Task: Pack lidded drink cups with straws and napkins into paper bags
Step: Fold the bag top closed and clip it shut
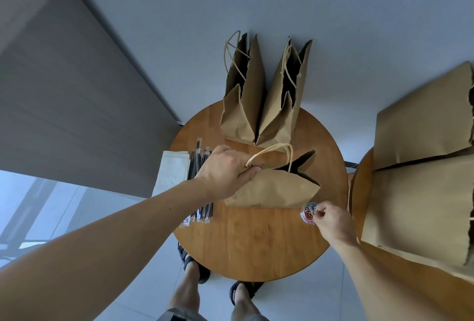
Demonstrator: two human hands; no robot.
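my left hand (220, 171) clamps the bag (277, 189) top; right hand (333, 220) pinches the clip tub (308, 214), just beside bag, on table (256, 243).

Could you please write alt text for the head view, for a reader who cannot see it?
A person's left hand pinches the top edge of a paper bag on a round wooden table while the right hand dips into a tub of coloured paper clips. Two more bags stand behind; wrapped straws and napkins lie left.
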